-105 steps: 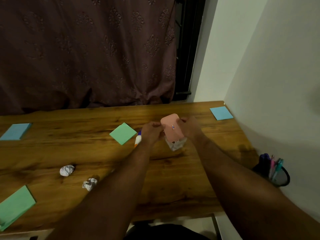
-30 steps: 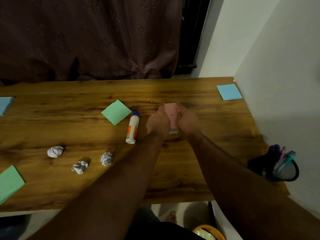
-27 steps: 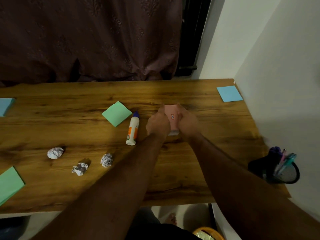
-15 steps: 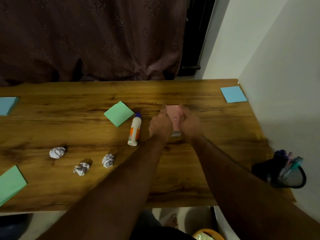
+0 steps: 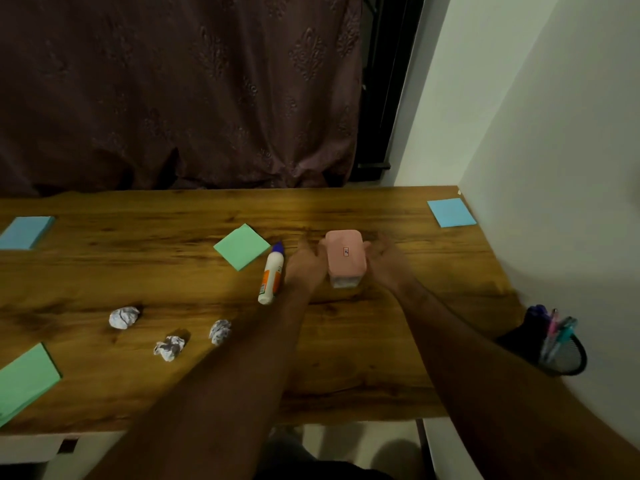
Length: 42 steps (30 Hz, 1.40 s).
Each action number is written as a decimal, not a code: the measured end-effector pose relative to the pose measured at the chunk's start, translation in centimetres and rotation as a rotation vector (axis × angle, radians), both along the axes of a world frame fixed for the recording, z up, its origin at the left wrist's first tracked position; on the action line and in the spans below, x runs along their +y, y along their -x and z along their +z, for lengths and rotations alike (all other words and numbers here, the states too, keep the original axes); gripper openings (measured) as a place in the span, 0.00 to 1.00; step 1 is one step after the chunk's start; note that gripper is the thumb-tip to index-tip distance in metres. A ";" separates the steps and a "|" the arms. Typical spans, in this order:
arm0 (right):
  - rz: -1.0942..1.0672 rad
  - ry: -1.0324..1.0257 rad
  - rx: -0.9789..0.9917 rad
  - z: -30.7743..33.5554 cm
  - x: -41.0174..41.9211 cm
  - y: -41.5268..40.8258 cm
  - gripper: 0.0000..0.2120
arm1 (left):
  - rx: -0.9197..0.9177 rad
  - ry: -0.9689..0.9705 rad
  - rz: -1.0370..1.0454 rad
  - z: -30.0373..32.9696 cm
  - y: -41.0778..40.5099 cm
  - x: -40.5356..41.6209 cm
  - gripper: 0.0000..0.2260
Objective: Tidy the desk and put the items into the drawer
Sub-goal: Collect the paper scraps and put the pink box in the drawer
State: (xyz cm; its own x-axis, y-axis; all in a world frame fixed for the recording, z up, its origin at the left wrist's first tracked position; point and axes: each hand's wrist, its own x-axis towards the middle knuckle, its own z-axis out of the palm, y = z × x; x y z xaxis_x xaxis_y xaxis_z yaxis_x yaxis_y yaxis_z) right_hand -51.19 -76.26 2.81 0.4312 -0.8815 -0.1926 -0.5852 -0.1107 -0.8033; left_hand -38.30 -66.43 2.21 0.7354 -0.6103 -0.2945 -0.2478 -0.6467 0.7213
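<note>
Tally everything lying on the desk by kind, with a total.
Sticky-note pads: 4 (blue, blue, green, green)
Crumpled paper balls: 3 ()
Glue bottle: 1
Pink-lidded box: 1
Pen holder: 1
Total: 10

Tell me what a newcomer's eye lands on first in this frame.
Most striking is the pink-lidded clear box at the middle of the brown wooden desk, flanked by the left hand and right hand. Just left of it lies a white glue bottle with a blue cap, beside a green square sticky-note pad. Three crumpled white paper balls are scattered nearer the front edge, to the left.
</note>
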 end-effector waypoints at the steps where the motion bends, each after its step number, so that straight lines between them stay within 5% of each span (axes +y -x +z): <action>1: -0.048 -0.012 -0.027 -0.3 0.2 0.2 0.22 | 0.017 0.023 0.011 0.0 0.2 0.3 0.26; 6: -0.131 -0.303 -0.070 -1.0 2.0 0.7 0.24 | 0.229 0.157 0.037 0.1 1.5 1.7 0.22; 13: -0.074 -0.366 -0.135 -1.5 3.9 0.2 0.22 | 0.491 0.139 -0.016 1.2 3.2 2.6 0.23; 22: -0.240 -0.203 -0.207 -3.0 7.0 2.9 0.23 | 0.324 0.231 0.167 -0.7 5.1 5.9 0.18; 25: -0.412 -0.174 -0.371 -4.0 9.5 4.3 0.18 | 0.459 0.313 0.265 -1.5 6.8 7.6 0.11; 31: -0.594 -0.533 -0.441 -3.8 16.2 6.4 0.30 | 0.705 0.313 0.310 -2.5 11.7 12.4 0.11; 38: -0.873 -0.456 -0.498 -5.5 22.8 10.2 0.27 | 1.055 0.160 0.414 -5.3 17.3 20.1 0.16; 42: -1.004 -0.631 -0.435 -10.1 24.7 12.8 0.26 | 1.236 0.123 0.651 -8.6 17.5 22.5 0.21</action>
State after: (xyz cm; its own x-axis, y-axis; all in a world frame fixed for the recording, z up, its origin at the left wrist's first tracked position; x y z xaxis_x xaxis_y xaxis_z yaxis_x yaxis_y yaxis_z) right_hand -64.01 -51.51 -7.31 -0.2402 -0.6634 -0.7086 0.1366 0.6996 -0.7013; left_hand -55.77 -43.92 -6.35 0.2010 -0.3334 -0.9211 0.8968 -0.3158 0.3100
